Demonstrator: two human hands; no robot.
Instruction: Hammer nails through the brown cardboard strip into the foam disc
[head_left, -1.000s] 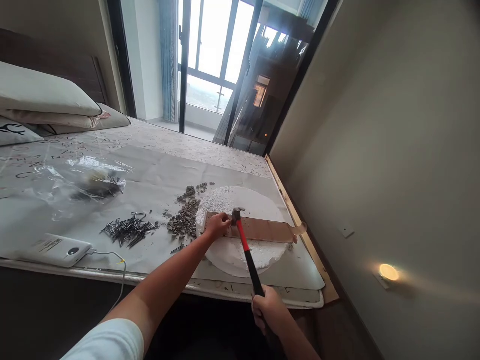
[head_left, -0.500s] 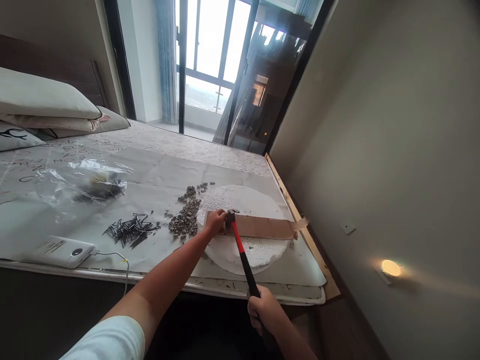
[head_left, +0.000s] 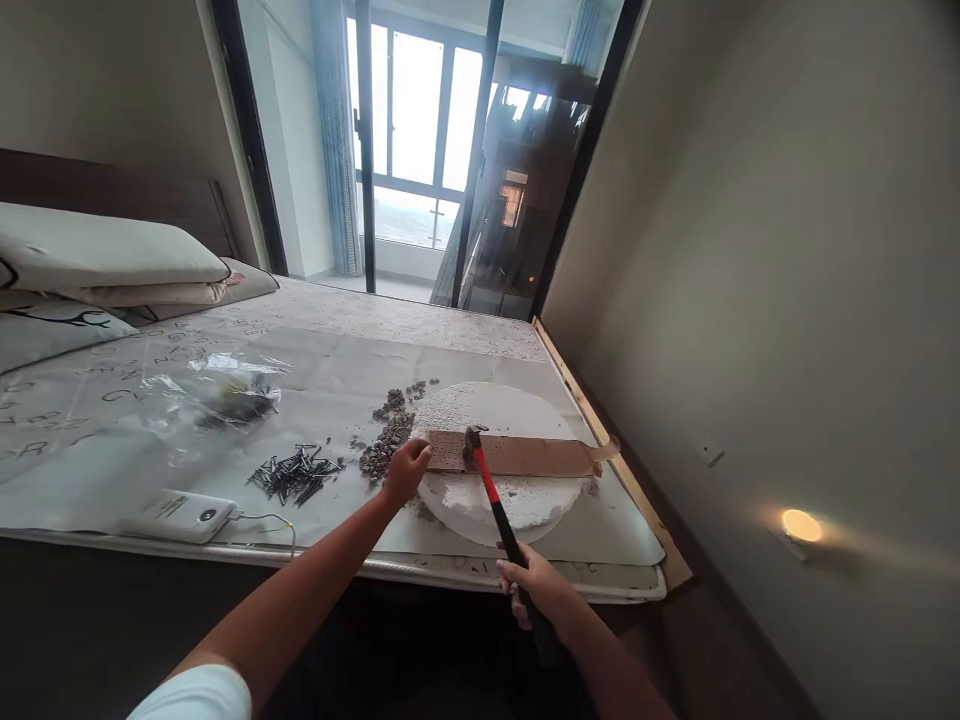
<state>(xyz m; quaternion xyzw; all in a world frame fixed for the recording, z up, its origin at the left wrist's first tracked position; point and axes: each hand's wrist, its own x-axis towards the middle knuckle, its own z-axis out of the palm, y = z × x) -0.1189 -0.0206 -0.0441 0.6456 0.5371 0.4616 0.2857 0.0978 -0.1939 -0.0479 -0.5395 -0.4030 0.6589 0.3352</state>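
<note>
A brown wooden board dotted with small holes or nail heads lies across a round white foam slab. My left hand is closed at the board's left end, its fingertips against the edge. My right hand grips the black lower handle of a claw hammer with a red band. The hammer's head is down on or just over the board, right of my left hand; contact is not clear. Left of the slab is grey gravel, and farther left a pile of nails.
A grey sheet covers part of the mattress. On it are a clear plastic bag with dark contents and a white power bank with a cable. Pillows lie at the left. A wooden bed rail runs beside the right wall.
My left hand has moved left, away from the hammer head, to the board's end. The hammer stays in my right hand, its head over the board. The camera view has shifted slightly.
</note>
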